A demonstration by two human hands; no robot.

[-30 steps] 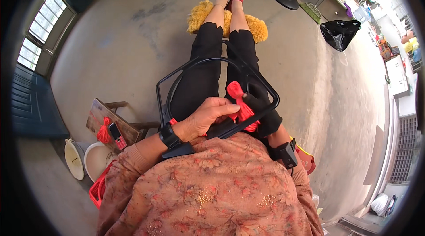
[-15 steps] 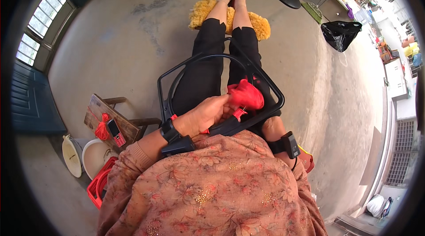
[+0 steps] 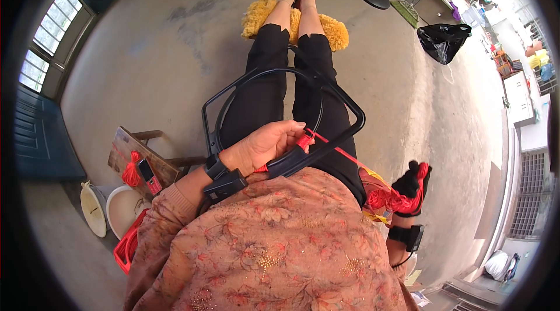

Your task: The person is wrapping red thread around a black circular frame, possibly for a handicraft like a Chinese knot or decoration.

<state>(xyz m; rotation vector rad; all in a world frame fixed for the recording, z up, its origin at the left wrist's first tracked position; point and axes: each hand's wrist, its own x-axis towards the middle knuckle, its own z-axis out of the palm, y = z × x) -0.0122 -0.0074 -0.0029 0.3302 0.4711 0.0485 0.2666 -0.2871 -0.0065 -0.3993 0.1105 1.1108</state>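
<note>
A black tubular frame with rounded corners lies across my lap. My left hand grips its near bar, thumb and forefinger pinched beside a short section wrapped in red cord. From there a single strand of the cord runs taut to the right, over my thigh. At its other end my right hand, in a black glove, is closed on a bundle of red cord, out past my right hip. Behind the bundle shows part of a red and yellow item, mostly hidden.
At my left stands a wooden stool bearing a hank of orange-red cord and a mobile phone. Pale buckets and a red plastic basket sit beside it. My feet rest over a fluffy yellow support. A black bag lies far right.
My right hand has swung from the frame out to the right with the red cord bundle, drawing the strand taut. My left hand stays at the near bar.
</note>
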